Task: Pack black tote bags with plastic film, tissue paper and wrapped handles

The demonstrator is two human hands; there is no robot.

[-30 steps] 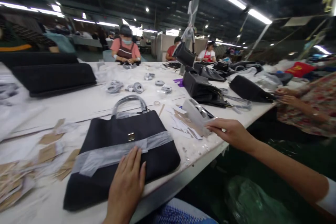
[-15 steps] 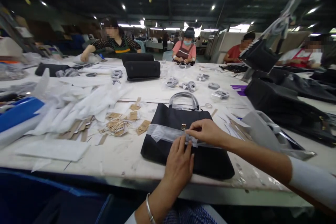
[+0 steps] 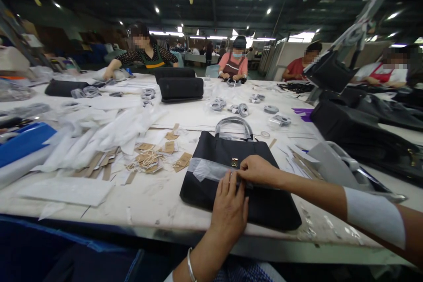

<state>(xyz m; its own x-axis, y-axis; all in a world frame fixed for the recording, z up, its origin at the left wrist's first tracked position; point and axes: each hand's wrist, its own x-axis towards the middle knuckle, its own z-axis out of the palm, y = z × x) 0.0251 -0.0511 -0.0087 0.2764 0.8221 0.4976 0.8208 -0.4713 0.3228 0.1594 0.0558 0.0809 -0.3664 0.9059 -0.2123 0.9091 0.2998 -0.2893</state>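
Observation:
A black handbag (image 3: 201, 191) lies flat on the table before me, its handles (image 3: 235, 121) wrapped in clear plastic. Across its front runs a translucent white wrapping strip (image 3: 211, 171), just below a small gold clasp (image 3: 234, 161). My left hand (image 3: 229, 209) rests on the bag with fingers stretched out, their tips on the strip. Beside those fingertips, my right hand (image 3: 259, 170) has its thumb and fingers pinched at the strip, below and right of the clasp. The exact spot of the pinch is partly hidden.
Brown tags with strings (image 3: 148, 161) and white foam sheets (image 3: 109, 132) lie to the left. Black bags (image 3: 350, 136) and a grey tape dispenser (image 3: 337, 163) stand at right. Coiled wrapped straps (image 3: 239, 109) lie beyond the bag. Several co-workers sit across the table.
My right hand has moved slightly down and right, away from the clasp, which now shows fully. My left hand stays on the strip. The view has shifted a little.

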